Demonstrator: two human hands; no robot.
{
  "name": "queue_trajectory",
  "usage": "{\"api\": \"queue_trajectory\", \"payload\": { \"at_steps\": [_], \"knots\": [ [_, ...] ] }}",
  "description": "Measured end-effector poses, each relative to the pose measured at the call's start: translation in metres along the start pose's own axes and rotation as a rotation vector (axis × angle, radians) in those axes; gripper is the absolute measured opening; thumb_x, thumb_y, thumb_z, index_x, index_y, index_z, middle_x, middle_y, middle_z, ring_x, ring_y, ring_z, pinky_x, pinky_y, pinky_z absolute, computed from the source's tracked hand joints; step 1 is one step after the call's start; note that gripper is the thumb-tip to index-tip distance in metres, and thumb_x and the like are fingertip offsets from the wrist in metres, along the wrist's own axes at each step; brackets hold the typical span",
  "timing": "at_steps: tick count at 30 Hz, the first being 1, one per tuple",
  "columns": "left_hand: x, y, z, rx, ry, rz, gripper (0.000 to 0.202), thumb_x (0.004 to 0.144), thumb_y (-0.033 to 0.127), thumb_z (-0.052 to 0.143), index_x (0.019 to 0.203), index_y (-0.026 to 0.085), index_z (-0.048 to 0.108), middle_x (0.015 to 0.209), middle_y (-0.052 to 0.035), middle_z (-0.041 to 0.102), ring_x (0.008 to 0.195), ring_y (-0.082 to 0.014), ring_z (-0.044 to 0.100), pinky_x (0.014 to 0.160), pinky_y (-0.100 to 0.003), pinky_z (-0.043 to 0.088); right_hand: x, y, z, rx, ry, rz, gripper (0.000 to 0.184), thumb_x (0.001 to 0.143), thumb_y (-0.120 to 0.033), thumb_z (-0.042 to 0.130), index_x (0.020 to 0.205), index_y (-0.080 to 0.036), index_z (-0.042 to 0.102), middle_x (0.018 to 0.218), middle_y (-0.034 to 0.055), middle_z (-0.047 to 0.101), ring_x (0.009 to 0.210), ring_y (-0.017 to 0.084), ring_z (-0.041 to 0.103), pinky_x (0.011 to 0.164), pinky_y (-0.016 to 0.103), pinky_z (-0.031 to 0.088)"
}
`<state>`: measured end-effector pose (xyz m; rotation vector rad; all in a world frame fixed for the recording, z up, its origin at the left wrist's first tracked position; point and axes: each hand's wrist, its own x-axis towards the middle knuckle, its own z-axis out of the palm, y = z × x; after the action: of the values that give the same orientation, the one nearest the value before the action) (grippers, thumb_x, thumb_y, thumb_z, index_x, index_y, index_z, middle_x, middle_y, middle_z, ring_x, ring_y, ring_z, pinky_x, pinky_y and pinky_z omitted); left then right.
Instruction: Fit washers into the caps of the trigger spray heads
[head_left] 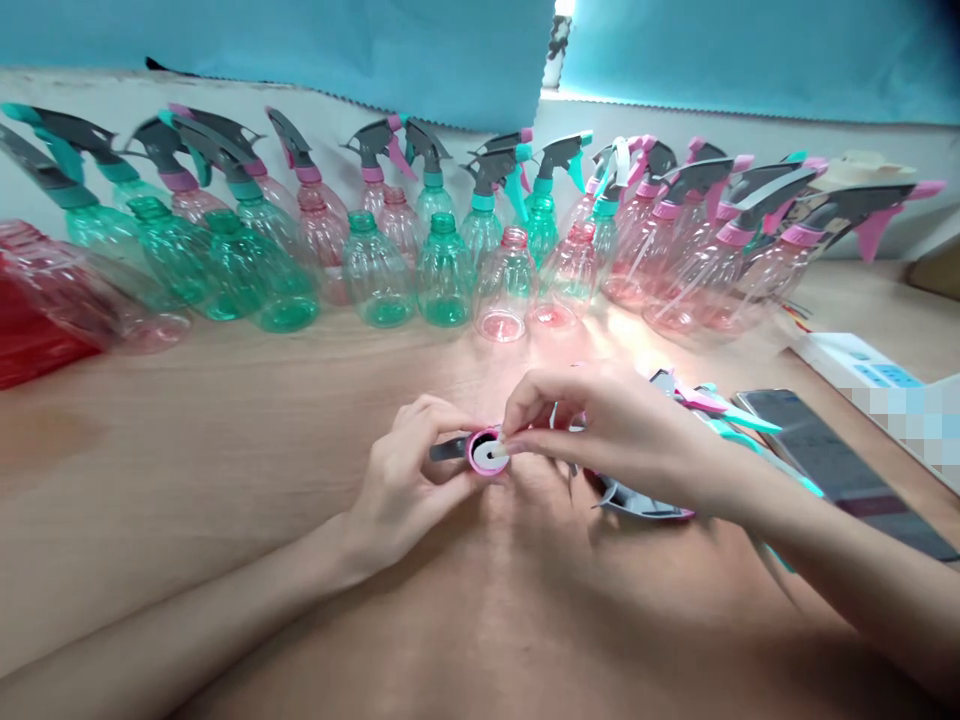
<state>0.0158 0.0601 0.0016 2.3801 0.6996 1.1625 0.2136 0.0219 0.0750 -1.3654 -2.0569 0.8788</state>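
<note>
My left hand (409,470) is closed around a grey spray bottle head (448,449) with a pink collar, whose open underside faces up toward me. A white disc with a dark central hole sits inside the collar. Above it, the thumb and fingers of my right hand (585,420) pinch together at the disc's edge; whatever small pale piece they hold is too small to name. Under and beyond my right hand lie loose spray heads (649,500) in grey, pink and turquoise, partly hidden by the wrist.
Clear green and pink bottles (445,275) stand in rows along the wall, many with spray heads on. A red bag (37,335) lies at far left. To the right are a phone (832,470) and a white box (862,360). Blue cloth (300,55) hangs behind.
</note>
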Motion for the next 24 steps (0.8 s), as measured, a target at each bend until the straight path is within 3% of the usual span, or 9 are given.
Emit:
{"api": "queue_trajectory", "payload": {
  "at_steps": [10,14,18,24],
  "knots": [
    [0.0,0.0,0.001,-0.011,0.013,-0.019,0.026,0.076,0.026,0.074,0.097,0.023,0.058,0.085,-0.0015,0.065,0.078,-0.0175,0.062,0.068,-0.03,0.048,-0.005,0.002,0.006,-0.396,0.158,-0.257,0.009,0.084,-0.012,0.056,0.082,-0.017,0.063,0.073,-0.001,0.064,0.065,0.01,0.055,0.058,0.021,0.036],
    [0.0,0.001,0.001,-0.005,0.015,-0.036,0.024,0.076,0.028,0.073,0.095,0.024,0.058,0.085,-0.0015,0.065,0.076,-0.0176,0.062,0.067,-0.03,0.048,-0.008,0.0,0.006,-0.41,0.178,-0.277,0.008,0.086,-0.014,0.054,0.084,-0.017,0.061,0.076,0.0,0.064,0.066,0.011,0.055,0.059,0.022,0.036],
    [0.0,0.001,0.001,-0.004,0.023,-0.026,0.021,0.078,0.031,0.071,0.093,0.023,0.059,0.083,-0.0019,0.065,0.075,-0.0174,0.062,0.066,-0.03,0.048,-0.01,0.0,0.011,-0.382,0.105,-0.221,0.009,0.088,-0.017,0.05,0.095,-0.02,0.055,0.079,-0.0013,0.064,0.067,0.011,0.058,0.057,0.022,0.036],
    [0.0,0.0,0.001,-0.049,0.013,-0.038,0.023,0.078,0.027,0.072,0.097,0.023,0.06,0.087,-0.0025,0.066,0.078,-0.0179,0.062,0.069,-0.032,0.05,-0.01,0.002,0.015,-0.327,0.092,-0.163,0.025,0.089,-0.021,0.051,0.114,-0.02,0.045,0.091,0.0002,0.068,0.08,0.014,0.064,0.064,0.024,0.042]
  ]
}}
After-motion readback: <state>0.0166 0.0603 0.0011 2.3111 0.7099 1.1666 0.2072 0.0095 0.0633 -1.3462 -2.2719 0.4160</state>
